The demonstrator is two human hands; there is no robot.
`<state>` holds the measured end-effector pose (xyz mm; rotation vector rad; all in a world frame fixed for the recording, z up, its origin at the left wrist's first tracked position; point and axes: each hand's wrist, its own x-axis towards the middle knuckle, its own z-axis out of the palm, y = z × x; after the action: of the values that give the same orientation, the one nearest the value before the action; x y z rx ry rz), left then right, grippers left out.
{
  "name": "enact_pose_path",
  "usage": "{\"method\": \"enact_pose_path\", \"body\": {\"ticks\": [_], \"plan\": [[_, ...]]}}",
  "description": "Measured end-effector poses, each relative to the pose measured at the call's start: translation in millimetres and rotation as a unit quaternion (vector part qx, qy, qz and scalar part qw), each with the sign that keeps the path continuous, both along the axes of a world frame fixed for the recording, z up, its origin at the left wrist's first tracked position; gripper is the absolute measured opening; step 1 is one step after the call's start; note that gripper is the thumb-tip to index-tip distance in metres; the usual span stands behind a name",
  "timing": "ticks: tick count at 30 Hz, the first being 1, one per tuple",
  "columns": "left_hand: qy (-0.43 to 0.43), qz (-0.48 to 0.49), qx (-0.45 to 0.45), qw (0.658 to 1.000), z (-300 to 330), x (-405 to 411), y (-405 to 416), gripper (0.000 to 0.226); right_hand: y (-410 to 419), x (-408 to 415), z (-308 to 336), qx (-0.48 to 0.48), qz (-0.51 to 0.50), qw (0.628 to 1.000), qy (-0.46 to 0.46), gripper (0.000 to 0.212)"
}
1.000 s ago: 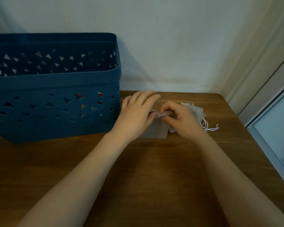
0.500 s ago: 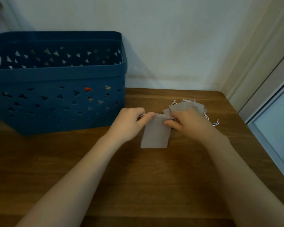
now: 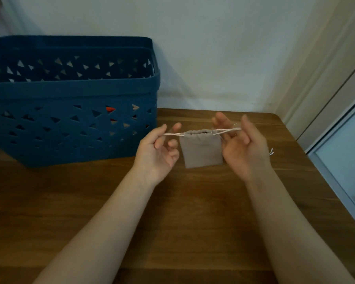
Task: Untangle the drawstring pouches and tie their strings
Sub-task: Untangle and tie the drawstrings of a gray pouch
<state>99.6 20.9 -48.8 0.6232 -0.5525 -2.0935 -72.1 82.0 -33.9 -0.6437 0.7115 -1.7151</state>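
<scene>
A small grey drawstring pouch (image 3: 201, 152) hangs between my hands just above the wooden table (image 3: 182, 212), its mouth gathered shut. Its pale drawstring (image 3: 226, 131) is stretched sideways out of both ends of the mouth. My left hand (image 3: 158, 149) pinches the left string ends, palm turned up. My right hand (image 3: 242, 148) holds the right string ends between thumb and fingers. A loose white string end (image 3: 271, 151) shows past my right wrist; the other pouches are hidden behind that hand.
A large dark blue plastic basket (image 3: 74, 89) with triangle cut-outs stands on the table at the left, against the wall. Something red shows through its holes. The table's right edge runs beside a glass door frame (image 3: 336, 140).
The pouch lay flat on the table with both hands at its mouth. Now it is lifted, the hands have drawn apart, and the strings are pulled out with the mouth cinched.
</scene>
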Motion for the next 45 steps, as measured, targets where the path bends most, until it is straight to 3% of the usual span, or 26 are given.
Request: {"method": "enact_pose_path", "body": {"ticks": [2, 5, 9, 13, 16, 20, 22, 25, 28, 32, 35, 40, 42, 45], "plan": [[0.074, -0.002, 0.029, 0.997, 0, -3, 2, 0.02, -3, 1, 6, 0.017, -0.023, 0.995, -0.098, 0.055], [0.106, 0.004, 0.033, 0.994, 2, -4, 4, 0.029, -7, 4, 10, 0.022, -0.04, 0.991, -0.128, 0.051], [0.061, -0.007, 0.025, 0.998, 2, -4, 6, 0.043, -11, 3, 4, 0.066, -0.037, 0.99, -0.119, 0.042], [-0.039, 0.031, 0.004, 0.999, 4, 1, -3, 0.043, -5, -9, 0, 0.135, -0.06, 0.983, -0.108, 0.048], [-0.114, 0.028, -0.044, 0.992, 2, 4, -6, 0.041, -3, -7, -2, 0.175, -0.066, 0.982, 0.009, 0.044], [-0.193, -0.027, -0.163, 0.967, 8, -3, 0, 0.038, -4, 3, 5, 0.16, -0.047, 0.965, 0.203, 0.036], [-0.236, -0.031, -0.246, 0.94, 16, -5, 3, 0.038, -3, 12, 11, 0.133, -0.041, 0.934, 0.329, 0.032], [-0.312, 0.008, -0.394, 0.864, 26, -12, 7, 0.04, -1, 31, 17, 0.069, -0.047, 0.872, 0.481, 0.037], [-0.342, 0.069, -0.447, 0.824, 36, -17, 7, 0.04, -1, 35, 17, 0.05, -0.038, 0.889, 0.453, 0.043], [-0.321, 0.041, -0.427, 0.844, 40, -13, 2, 0.04, 0, 34, 14, 0.022, -0.018, 0.88, 0.475, 0.017], [-0.329, 0.023, -0.426, 0.842, 38, -11, 5, 0.039, 0, 35, 10, 0.011, -0.005, 0.867, 0.499, 0.014], [-0.367, -0.001, -0.419, 0.831, 24, -10, 12, 0.014, -2, 31, 11, 0.075, -0.027, 0.929, 0.362, 0.018], [-0.381, -0.041, -0.401, 0.832, 17, -11, 15, 0.023, -3, 29, 12, 0.078, -0.028, 0.941, 0.327, 0.019], [-0.434, -0.087, -0.435, 0.784, 13, -14, 17, 0.014, -4, 28, 13, 0.075, -0.019, 0.942, 0.325, 0.019]]}}
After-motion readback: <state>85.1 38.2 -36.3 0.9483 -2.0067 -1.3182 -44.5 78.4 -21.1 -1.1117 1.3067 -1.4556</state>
